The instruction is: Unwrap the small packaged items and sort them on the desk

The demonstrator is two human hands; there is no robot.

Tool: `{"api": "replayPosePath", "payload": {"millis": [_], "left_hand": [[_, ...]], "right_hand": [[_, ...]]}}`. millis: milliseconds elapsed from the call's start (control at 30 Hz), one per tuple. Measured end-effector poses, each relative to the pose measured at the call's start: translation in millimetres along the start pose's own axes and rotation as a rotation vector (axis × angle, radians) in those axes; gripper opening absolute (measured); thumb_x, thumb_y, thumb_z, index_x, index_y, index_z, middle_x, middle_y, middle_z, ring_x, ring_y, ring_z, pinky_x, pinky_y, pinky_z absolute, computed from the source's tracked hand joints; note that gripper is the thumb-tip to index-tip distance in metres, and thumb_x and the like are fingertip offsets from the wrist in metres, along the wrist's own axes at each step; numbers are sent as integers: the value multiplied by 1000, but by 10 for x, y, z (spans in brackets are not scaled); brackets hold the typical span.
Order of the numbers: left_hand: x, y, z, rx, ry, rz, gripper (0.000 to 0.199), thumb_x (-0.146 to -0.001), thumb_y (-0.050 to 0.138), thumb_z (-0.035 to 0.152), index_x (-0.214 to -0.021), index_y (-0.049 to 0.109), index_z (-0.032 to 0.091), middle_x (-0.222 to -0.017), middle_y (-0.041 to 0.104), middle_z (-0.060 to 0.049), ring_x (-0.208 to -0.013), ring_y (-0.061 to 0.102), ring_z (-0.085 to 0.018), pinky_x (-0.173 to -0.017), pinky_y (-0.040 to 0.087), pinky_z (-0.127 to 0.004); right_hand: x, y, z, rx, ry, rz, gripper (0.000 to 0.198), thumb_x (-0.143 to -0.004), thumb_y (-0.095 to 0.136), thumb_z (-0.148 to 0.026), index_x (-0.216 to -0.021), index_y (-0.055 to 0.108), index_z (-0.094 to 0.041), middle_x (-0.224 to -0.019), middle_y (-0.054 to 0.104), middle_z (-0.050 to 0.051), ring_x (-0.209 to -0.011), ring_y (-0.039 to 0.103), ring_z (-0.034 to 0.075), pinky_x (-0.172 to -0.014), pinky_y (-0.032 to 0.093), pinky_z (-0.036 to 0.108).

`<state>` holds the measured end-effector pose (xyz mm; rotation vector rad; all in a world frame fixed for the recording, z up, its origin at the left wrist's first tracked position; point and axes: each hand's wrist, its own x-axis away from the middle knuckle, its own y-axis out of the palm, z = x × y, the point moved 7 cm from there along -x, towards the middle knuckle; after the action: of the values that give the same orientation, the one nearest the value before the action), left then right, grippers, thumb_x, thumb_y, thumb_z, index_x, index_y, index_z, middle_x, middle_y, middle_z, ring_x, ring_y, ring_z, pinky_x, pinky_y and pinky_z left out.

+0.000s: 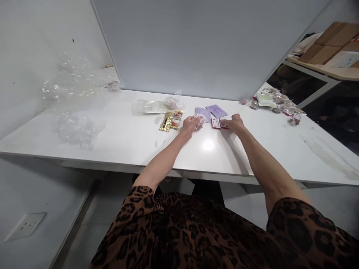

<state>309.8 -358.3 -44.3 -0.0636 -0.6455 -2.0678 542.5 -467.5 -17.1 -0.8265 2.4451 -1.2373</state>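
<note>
Red-and-white card (219, 123) lies flat on the worktop (126, 138) under the right hand's (235, 123) loosely spread fingertips, while the left hand (190, 125) nearby grips a crumpled clear bag (199, 122).

Both arms reach forward, left hand (190, 125) with fingers curled closed, right hand (235, 123) flat, palm down.

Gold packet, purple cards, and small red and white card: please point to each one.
gold packet (171, 120), head view, middle of its face.
purple cards (216, 110), head view, on the right-hand card.
small red and white card (215, 123), head view, its left half, beside the right hand (236, 123).
</note>
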Motion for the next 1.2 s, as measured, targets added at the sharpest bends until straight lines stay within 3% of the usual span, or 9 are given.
{"api": "replayPosePath", "payload": {"millis": [100, 267, 433, 567, 733, 833, 933, 1100, 1200], "left_hand": [[-18, -6, 24, 14, 27, 3, 30, -89, 81, 20, -114, 65, 13, -78, 72, -1, -60, 65, -9, -73, 58, -26], [-94, -27, 39, 24, 64, 31, 33, -88, 81, 22, -117, 66, 14, -78, 70, 0, -61, 63, -8, -72, 59, -25], [-156, -24, -1, 46, 50, 51, 37, -85, 84, 23, -118, 68, 17, -88, 73, -3, -65, 65, -9, -71, 58, -24], [-139, 3, 4, 71, 40, 38, 41, -84, 85, 24, -121, 69, 17, -101, 76, -7, -72, 69, -11, -72, 59, -24], [-108, 10, 14, 48, 16, 28, 48, -85, 83, 24, -129, 66, 16, -108, 77, -10, -75, 70, -12, -68, 58, -23], [-131, 12, -6, 8, 19, 23, 48, -87, 80, 23, -132, 65, 16, -113, 76, -11, -78, 72, -14, -67, 58, -24], [-169, 21, -37, -34, 24, 16, 50, -87, 79, 25, -134, 63, 17, -119, 76, -13, -83, 74, -16, -66, 58, -23], [-174, 46, -39, -77, 20, 1, 49, -91, 76, 26, -136, 61, 16, -120, 76, -13, -85, 74, -16, -64, 57, -20], [-154, 20, -15, -83, 20, 28, 50, -89, 79, 24, -134, 63, 14, -114, 76, -13, -83, 74, -16, -65, 58, -22]], "right_hand": [[106, 44, -56, 122, 110, 5, 88, -88, 69, -65, -145, 47, -2, -139, 57, 33, -130, 55, 44, -104, 50, 55], [321, 253, -276, 366, 45, -48, 102, -89, 64, -74, -158, 36, -4, -157, 44, 35, -149, 38, 49, -119, 34, 62], [532, 393, -394, 582, -177, -68, 77, -104, 43, -54, -152, 33, 5, -143, 53, 40, -135, 51, 47, -112, 39, 57], [598, 291, -374, 520, -246, -58, 71, -103, 49, -47, -153, 36, 2, -137, 60, 37, -130, 57, 46, -111, 41, 58], [454, -66, -233, 331, -147, -7, 50, -106, 47, -45, -137, 58, -7, -106, 74, 22, -96, 71, 33, -86, 58, 46], [354, -193, -90, 253, -64, -29, 44, -103, 55, -51, -111, 69, -10, -85, 73, 15, -76, 69, 25, -67, 58, 36], [315, -210, 12, 235, -5, -33, 50, -102, 55, -58, -102, 69, -10, -83, 71, 15, -72, 68, 23, -64, 57, 34], [408, -5, -123, 362, -26, -45, 77, -96, 53, -76, -132, 62, -9, -121, 71, 26, -111, 70, 36, -93, 56, 44], [521, 206, -305, 569, -115, -125, 74, -100, 54, -63, -145, 51, -4, -140, 60, 34, -132, 59, 44, -107, 49, 52]]}}
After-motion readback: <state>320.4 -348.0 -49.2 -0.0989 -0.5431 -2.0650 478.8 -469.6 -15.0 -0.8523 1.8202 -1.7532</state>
